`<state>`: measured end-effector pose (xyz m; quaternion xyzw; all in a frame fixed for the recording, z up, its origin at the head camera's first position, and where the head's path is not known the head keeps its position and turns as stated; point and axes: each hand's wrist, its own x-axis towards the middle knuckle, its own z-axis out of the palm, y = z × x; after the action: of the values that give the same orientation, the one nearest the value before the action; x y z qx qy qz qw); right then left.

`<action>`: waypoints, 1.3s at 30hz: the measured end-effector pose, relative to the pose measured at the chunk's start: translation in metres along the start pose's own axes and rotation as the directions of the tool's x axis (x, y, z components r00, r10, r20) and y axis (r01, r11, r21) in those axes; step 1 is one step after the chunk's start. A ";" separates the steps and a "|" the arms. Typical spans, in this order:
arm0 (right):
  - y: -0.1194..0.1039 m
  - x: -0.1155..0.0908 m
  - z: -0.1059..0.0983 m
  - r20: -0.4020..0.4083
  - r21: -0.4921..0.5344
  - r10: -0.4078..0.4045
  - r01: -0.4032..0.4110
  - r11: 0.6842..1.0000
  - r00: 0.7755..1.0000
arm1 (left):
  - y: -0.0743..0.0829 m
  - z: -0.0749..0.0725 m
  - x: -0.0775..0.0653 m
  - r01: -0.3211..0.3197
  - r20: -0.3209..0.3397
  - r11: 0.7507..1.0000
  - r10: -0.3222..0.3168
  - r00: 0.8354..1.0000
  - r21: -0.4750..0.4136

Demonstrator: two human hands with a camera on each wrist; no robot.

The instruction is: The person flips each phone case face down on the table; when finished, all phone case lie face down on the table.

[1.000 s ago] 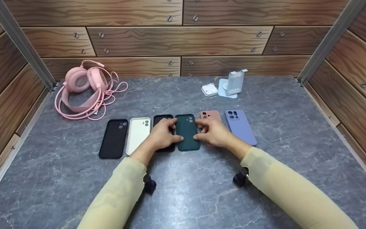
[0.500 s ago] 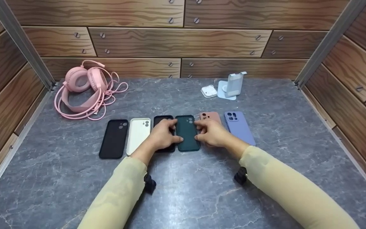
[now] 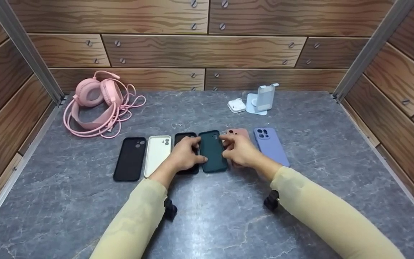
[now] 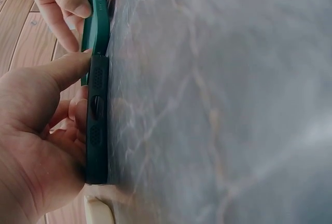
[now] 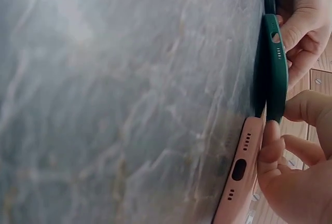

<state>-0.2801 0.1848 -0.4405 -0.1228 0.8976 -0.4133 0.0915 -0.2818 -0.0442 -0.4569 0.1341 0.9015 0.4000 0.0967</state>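
The green case's (image 3: 213, 153) right edge now tilts up, pinched by the right hand (image 3: 242, 150); the left hand (image 3: 183, 154) touches its other side, grip unclear.

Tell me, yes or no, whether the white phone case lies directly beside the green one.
No, a black case lies between the white case and the green case.

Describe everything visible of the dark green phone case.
The dark green phone case looks like smooth silicone or plastic, with a raised rim, camera holes in its far right corner, and a port cutout and small holes in its near edge. It sits, seemingly hollow side up, between a black phone case and a pink phone case, its right edge tilted off the tabletop. The right hand pinches that edge; the left hand touches the left side with its thumb.
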 end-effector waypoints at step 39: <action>0.005 -0.009 0.001 0.128 0.601 0.164 -0.208 0.771 0.978 | -0.002 0.002 -0.004 -0.057 -0.060 0.998 0.059 0.996 0.025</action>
<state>-0.2724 0.1897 -0.4442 -0.0114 0.7196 -0.6657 0.1972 -0.2776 -0.0452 -0.4592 0.1490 0.9044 0.3959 0.0560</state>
